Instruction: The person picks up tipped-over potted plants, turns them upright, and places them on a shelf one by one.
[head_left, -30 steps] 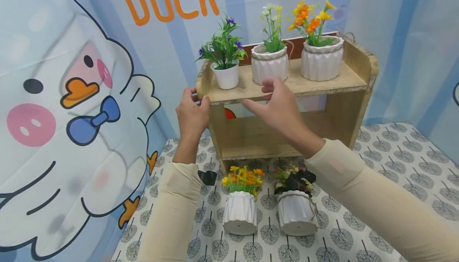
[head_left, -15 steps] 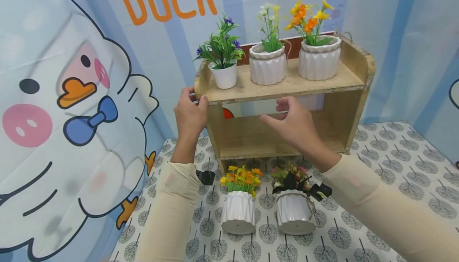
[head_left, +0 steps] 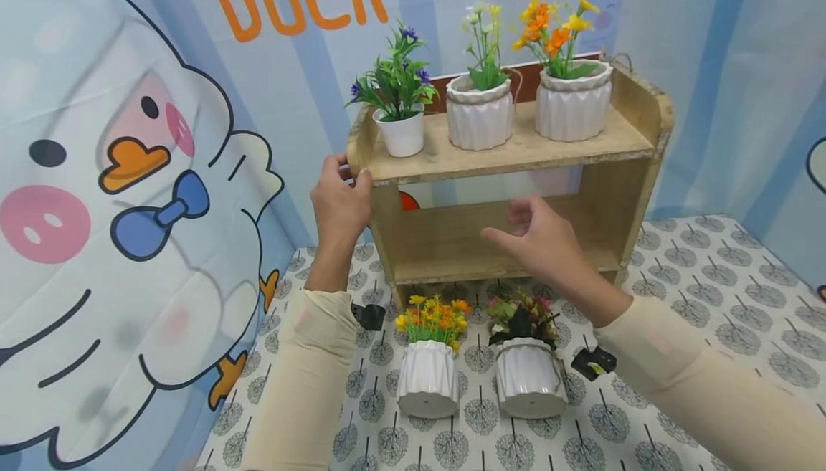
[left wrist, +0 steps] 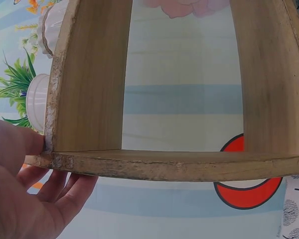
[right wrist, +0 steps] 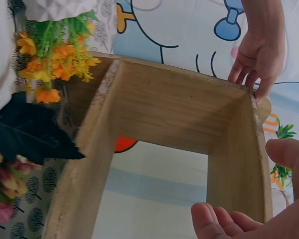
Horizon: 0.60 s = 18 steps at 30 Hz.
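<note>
On the left, a duck cloth (head_left: 161, 299) is hanging beside the person's left hand (head_left: 340, 202), which is gripping the wooden shelf (head_left: 445, 159) at its upper left corner, thumb on the front edge and fingers around the outer side. The shelf is standing in the middle, on a tree-print cloth (head_left: 742, 342). On its top, at left, the small pot (head_left: 400, 135) is holding purple flowers; nearer, the yellow-flower pot (head_left: 429, 379) is lying with its base facing near. The white-flower pot (head_left: 480, 121) is standing mid-top. The right hand (head_left: 542, 238) is hovering before the lower compartment, thumb well apart from loosely bent fingers, holding nothing. Below it, the pink-flower pot (head_left: 530, 379) is lying likewise, and the orange-flower pot (head_left: 573, 109) is standing farthest right. The shelf is looking stiff, rough-edged and probably fairly heavy when loaded, so both side boards are offering the surest hold; the glossy pots are seeming slippery and breakable, better cupped around their ribbed walls.
</note>
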Each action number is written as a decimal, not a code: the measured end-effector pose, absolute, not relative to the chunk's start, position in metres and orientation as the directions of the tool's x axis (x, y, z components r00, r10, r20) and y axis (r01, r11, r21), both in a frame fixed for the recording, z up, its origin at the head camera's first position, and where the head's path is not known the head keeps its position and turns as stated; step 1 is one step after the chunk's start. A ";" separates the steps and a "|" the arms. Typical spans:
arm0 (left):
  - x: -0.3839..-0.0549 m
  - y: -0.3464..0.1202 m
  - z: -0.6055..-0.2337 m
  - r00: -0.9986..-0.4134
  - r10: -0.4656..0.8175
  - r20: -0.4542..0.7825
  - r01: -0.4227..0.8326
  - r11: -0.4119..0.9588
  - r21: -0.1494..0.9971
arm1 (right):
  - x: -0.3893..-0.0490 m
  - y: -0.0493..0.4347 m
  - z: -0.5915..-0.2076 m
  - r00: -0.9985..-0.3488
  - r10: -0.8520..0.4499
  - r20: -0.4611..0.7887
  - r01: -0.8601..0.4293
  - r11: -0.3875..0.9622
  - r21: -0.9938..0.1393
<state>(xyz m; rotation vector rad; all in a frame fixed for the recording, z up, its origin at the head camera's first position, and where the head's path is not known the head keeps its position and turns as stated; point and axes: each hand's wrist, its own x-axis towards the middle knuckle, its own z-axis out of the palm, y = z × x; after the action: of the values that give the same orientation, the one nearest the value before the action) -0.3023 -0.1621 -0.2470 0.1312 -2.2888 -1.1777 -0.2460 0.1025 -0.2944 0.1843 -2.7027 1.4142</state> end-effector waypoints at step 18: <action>-0.301 -0.162 -0.246 -0.848 -0.321 0.421 0.157 0.607 0.779 | -0.231 0.117 -0.333 -0.987 -0.146 -0.066 -0.051 0.676 -0.735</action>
<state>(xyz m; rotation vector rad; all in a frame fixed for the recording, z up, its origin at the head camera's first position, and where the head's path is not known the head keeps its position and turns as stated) -0.3013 -0.1621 -0.2462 0.1296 -2.3008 -1.1862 -0.2307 0.1169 -0.3332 0.1757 -2.9837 1.3031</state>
